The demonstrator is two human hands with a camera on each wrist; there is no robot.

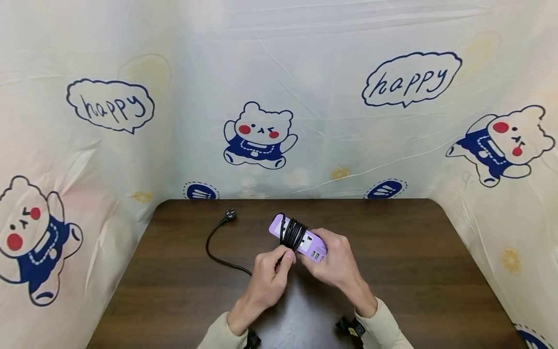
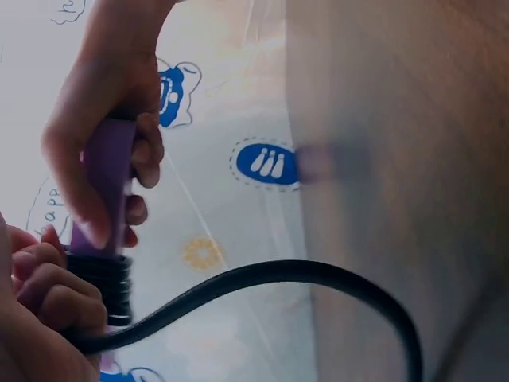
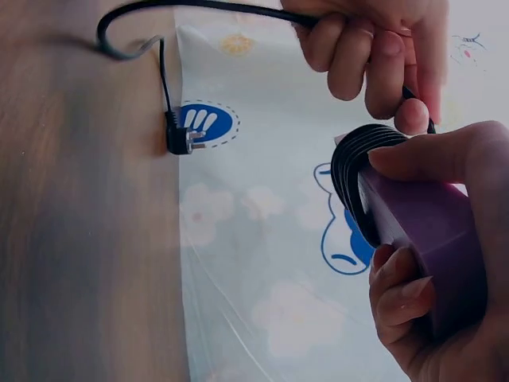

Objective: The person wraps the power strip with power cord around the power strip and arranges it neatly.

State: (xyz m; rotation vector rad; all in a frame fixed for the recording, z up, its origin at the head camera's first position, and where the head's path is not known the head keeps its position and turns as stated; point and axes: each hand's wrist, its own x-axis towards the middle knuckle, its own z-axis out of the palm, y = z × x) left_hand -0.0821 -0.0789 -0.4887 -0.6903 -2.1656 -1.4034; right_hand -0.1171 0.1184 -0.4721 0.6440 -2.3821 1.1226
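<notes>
A purple and white power strip (image 1: 316, 248) is held above the table, tilted, with several turns of black cord (image 1: 294, 234) wound round its middle. My right hand (image 1: 333, 257) grips its near right end, where two USB ports show. In the right wrist view the thumb lies along the strip and the fingers curl beneath it. My left hand (image 1: 272, 276) pinches the black cord just beside the winding. From that hand the loose cord (image 2: 286, 270) arcs away to a black plug (image 1: 230, 214), which rests on the table towards the back left.
The dark brown wooden table (image 1: 414, 271) has rounded far corners. Behind and on both sides hangs a pale curtain (image 1: 322, 97) printed with bears and the word happy. A black strap (image 1: 350, 327) sits at the right wrist.
</notes>
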